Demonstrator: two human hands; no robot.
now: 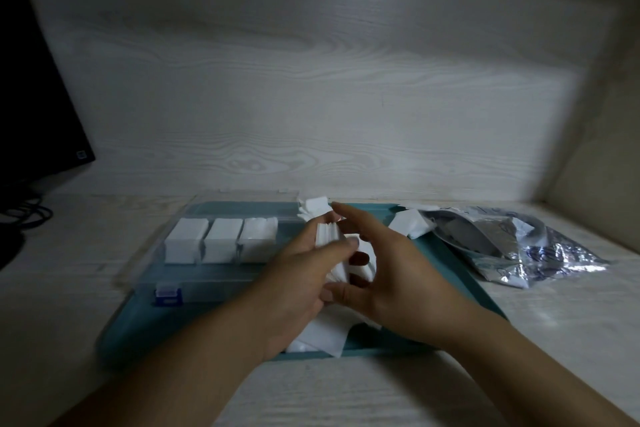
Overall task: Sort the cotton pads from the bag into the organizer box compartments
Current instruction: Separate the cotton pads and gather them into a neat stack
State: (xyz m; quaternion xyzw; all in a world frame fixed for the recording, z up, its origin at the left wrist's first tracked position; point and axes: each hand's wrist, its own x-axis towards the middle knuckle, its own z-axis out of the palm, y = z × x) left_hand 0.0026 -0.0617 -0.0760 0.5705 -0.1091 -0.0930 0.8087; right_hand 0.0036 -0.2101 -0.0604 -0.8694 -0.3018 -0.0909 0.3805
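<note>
- A pale wood-grain table [346,392] carries everything, with a wall of the same grain behind it and a dark monitor [31,97] standing at the far left.
- A teal tray [460,263] lies across the middle of the table.
- A clear organizer box [221,246] sits on the left part of the tray, its lid open toward the wall and a blue latch [168,294] on its near edge. Three compartments in its back row are packed with white pads standing on edge.
- A crumpled silvery bag [530,246] lies at the tray's right edge, partly on the table, with a few pads [407,224] spilled just beside its mouth.
- The left hand [304,274] reaches in from below, palm turned inward, thumb and fingers curled round a stack of cotton pads [329,243] held over the tray's middle.
- The right hand [384,270] faces it, fingers spread and relaxed. Its thumb lies against the near end of the stack; whether the fingers touch the pads I cannot tell.
- Loose pads [322,333] lie on the tray below both wrists, and more [317,206] sit just beyond the fingertips.
</note>
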